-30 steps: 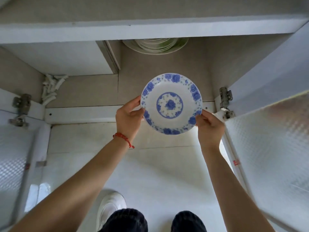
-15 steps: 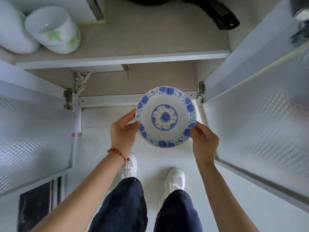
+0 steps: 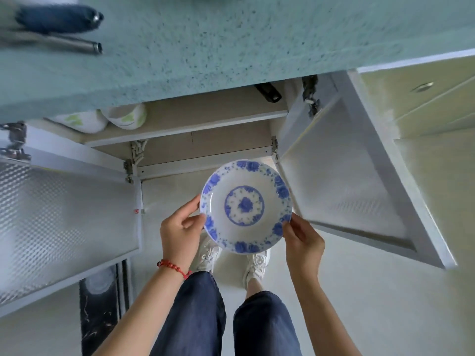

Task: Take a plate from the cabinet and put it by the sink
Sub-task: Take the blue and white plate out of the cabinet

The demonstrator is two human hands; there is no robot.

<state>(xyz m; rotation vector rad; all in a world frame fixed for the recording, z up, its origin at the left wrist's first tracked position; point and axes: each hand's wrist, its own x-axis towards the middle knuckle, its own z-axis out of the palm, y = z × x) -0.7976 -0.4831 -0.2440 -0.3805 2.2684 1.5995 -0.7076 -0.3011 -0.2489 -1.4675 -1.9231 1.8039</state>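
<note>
A white plate [image 3: 245,205] with blue flowers on its rim and centre is held level in front of the open cabinet [image 3: 195,147], below the countertop's edge. My left hand [image 3: 181,228], with a red bead bracelet at the wrist, grips the plate's left rim. My right hand [image 3: 303,240] grips its lower right rim. The sink is not in view.
A speckled green countertop [image 3: 231,39] spans the top, with dark and metal handles [image 3: 64,29] lying at its far left. Both cabinet doors stand open: the left door [image 3: 59,222] and the right door [image 3: 347,183]. White bowls [image 3: 123,119] sit on the upper shelf. My legs and shoes are below.
The view has risen from the cabinet's inside to above the countertop. The plate, still in both hands, has come out of the cabinet and up toward the counter edge.
</note>
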